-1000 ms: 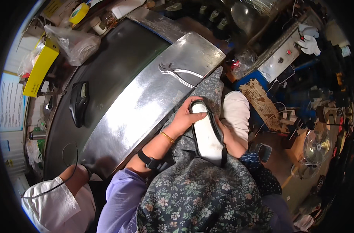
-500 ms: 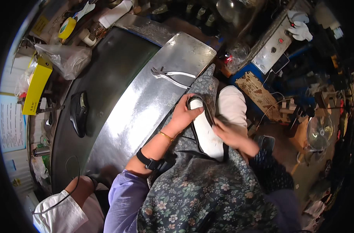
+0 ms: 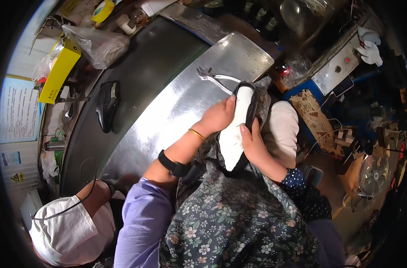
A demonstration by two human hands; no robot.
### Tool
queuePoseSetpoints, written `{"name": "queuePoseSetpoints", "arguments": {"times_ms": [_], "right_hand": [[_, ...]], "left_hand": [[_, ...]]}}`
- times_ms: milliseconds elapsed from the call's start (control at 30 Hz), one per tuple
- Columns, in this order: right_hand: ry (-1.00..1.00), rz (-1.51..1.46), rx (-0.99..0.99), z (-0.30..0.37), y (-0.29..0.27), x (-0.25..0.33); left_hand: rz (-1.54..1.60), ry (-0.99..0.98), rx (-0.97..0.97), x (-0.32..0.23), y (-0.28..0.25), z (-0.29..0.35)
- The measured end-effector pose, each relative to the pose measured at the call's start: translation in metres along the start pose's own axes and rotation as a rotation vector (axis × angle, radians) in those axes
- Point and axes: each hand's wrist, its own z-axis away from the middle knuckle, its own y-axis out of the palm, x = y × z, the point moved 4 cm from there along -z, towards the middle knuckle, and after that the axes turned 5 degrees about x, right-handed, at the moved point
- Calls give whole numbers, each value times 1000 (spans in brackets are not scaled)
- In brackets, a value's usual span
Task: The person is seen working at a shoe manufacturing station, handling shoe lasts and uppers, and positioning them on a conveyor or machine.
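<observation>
Over my lap I hold a black shoe (image 3: 234, 136), bottom up, with its pale white underside facing me and dark upper material showing along the edges. My left hand (image 3: 217, 117) grips its left side, with the thumb near the white surface. On the opposite side, my right hand (image 3: 256, 146) is closed round the edge, thumb resting on the underside. Just beyond the shoe, metal lasting pliers (image 3: 208, 76) lie on the shiny metal plate (image 3: 167, 105), their handles reaching toward the shoe's far end.
A dark belt (image 3: 138, 67) runs along the left with another black shoe (image 3: 107, 107) on it. Another person's arm and white garment (image 3: 73, 228) are at lower left. A white padded form (image 3: 281, 129) stands close by my right hand. A fan (image 3: 374, 175) is at far right.
The shoe has moved a little away from me and tilted, its far end now by the pliers' handles. My left hand has slid from the far end to the side. The view has shifted.
</observation>
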Motion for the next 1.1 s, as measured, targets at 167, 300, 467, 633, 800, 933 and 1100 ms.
{"name": "queuePoseSetpoints", "arguments": {"times_ms": [167, 300, 467, 633, 800, 933, 1100], "right_hand": [[-153, -439, -3, -8, -3, -27], [-204, -149, -179, -13, -1, -24], [-230, -173, -102, -29, -2, -16], [-268, -345, 191, -7, -21, 28], [-299, -488, 230, 32, -67, 47], [-395, -467, -93, 80, -170, 46], [-494, 166, -853, 151, -329, 57]], "left_hand": [[180, 20, -50, 18, 19, 54], [-499, -65, -138, -18, 9, 50], [393, 48, -324, 55, 34, 21], [1541, -159, -35, 11, 30, 29], [1262, 58, -33, -53, 29, 57], [905, 455, 314, -69, 23, 77], [799, 261, 300, 1, 44, 59]]}}
